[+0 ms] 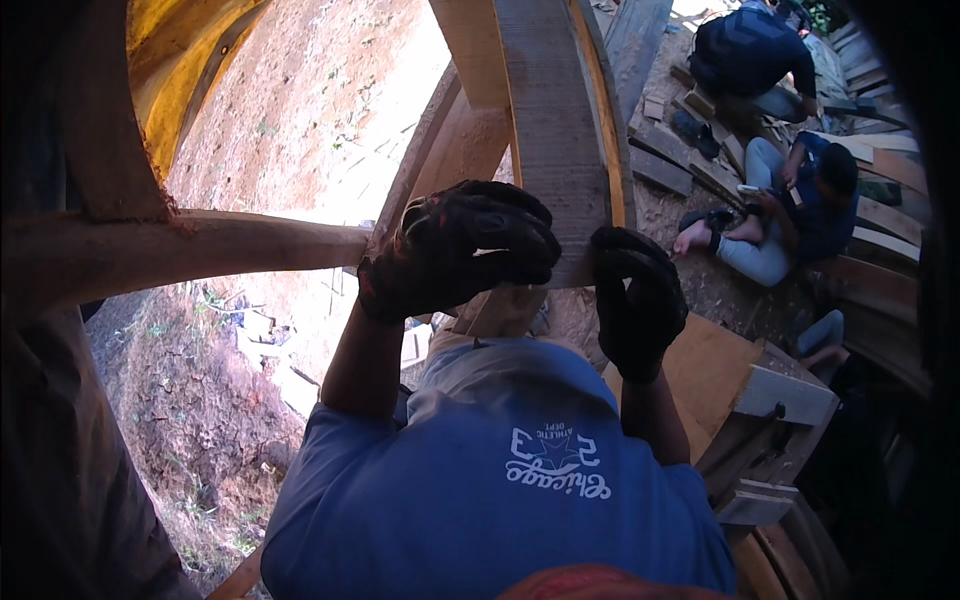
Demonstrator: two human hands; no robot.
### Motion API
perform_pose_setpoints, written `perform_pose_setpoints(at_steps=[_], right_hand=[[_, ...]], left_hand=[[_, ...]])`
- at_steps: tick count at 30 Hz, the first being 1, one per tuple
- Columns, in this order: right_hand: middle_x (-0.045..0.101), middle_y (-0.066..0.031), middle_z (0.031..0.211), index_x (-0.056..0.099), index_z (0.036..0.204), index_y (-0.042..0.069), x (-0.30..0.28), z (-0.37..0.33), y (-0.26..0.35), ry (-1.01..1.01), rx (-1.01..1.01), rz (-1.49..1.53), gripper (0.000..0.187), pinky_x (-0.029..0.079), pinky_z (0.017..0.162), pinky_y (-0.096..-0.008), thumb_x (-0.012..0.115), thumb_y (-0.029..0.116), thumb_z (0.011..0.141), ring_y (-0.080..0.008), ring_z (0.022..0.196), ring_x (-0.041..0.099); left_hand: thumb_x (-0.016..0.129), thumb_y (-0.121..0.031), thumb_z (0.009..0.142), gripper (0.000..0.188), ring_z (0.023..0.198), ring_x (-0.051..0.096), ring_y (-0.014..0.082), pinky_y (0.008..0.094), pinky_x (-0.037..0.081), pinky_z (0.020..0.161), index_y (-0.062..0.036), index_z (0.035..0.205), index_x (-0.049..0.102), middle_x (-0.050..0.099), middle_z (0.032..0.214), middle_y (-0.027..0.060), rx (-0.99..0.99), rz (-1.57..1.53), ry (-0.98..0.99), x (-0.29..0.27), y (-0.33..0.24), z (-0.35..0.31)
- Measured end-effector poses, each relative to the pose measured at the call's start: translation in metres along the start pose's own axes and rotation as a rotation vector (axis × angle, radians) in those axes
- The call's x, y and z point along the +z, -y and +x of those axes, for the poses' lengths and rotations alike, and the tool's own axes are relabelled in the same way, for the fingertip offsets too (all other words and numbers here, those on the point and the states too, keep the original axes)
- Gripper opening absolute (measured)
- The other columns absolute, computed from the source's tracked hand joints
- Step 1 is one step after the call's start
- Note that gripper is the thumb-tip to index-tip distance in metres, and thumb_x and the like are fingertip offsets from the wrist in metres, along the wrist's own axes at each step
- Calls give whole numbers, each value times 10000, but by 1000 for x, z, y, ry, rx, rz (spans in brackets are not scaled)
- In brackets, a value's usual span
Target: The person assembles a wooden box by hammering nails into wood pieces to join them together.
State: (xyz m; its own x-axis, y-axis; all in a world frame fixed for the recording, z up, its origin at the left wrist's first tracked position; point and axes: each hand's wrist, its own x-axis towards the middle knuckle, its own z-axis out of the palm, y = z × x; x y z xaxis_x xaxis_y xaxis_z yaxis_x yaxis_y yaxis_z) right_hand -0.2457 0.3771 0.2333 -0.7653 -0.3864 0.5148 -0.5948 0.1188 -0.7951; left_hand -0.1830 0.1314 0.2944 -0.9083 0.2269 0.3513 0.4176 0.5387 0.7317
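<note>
A wide, weathered wooden board [556,130] runs away from me, its near end in front of my chest. My left hand [465,245], in a black glove, is closed at the left side of that end, with its fingertips on the board. At the right edge my right hand [640,300], also gloved in black, has its fingers bent and pinched against the board. Whether either hand holds anything small as well is hidden. Just below the board's end, a shorter wooden block [507,312] shows between my hands.
Leftward, a rounded wooden beam [200,250] crosses beneath a yellow curved sheet [185,70]. A wooden box-like piece [770,400] stands right of me. Beyond it, one person sits [800,200] with a phone, and another person [755,55] bends down among stacked planks [890,215].
</note>
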Motion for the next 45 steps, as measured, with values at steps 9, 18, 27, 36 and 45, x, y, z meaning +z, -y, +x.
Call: perform_pose_setpoints(at_steps=[9, 18, 27, 36, 45], right_hand=[[794, -148, 1142, 719, 1016, 38, 1, -1, -3, 14, -9, 19, 191, 581, 984, -407, 767, -77, 872, -305, 1110, 755], [793, -183, 1127, 723, 1049, 23, -1, -1, -6, 31, -68, -1, 237, 588, 975, -422, 775, -96, 851, -324, 1077, 770], [792, -202, 1090, 735, 1056, 5, 0, 1, -10, 45, -91, 52, 246, 604, 941, -438, 773, -101, 837, -338, 1047, 777], [797, -167, 1089, 725, 1008, 30, 0, 4, -4, 25, -72, 36, 208, 596, 951, -431, 775, -84, 842, -330, 1044, 775], [798, -141, 1144, 725, 1043, 50, -1, 0, -3, 14, -50, -20, 220, 588, 958, -402, 772, -69, 864, -309, 1077, 767]], left_hand=[[649, -84, 1036, 253, 1129, 759, 295, 395, 647, 988, 55, 1232, 729, 751, 1242, 195, 54, -240, 122, -13, 24, -8], [577, -144, 1106, 418, 1210, 728, 274, 390, 630, 1044, 79, 1458, 546, 668, 1395, 229, -37, -431, 199, -11, 48, -25], [708, -101, 1030, 504, 1237, 707, 218, 362, 589, 1098, 7, 1494, 544, 665, 1426, 162, -75, -398, 158, -14, 35, -21], [805, -119, 948, 385, 1151, 743, 225, 356, 598, 1037, -52, 1314, 707, 771, 1227, 93, -86, -154, 160, -12, 18, -9], [888, -117, 829, 181, 1068, 782, 239, 363, 649, 903, -98, 994, 817, 818, 1040, 48, 28, 215, 6, -6, -15, 6]])
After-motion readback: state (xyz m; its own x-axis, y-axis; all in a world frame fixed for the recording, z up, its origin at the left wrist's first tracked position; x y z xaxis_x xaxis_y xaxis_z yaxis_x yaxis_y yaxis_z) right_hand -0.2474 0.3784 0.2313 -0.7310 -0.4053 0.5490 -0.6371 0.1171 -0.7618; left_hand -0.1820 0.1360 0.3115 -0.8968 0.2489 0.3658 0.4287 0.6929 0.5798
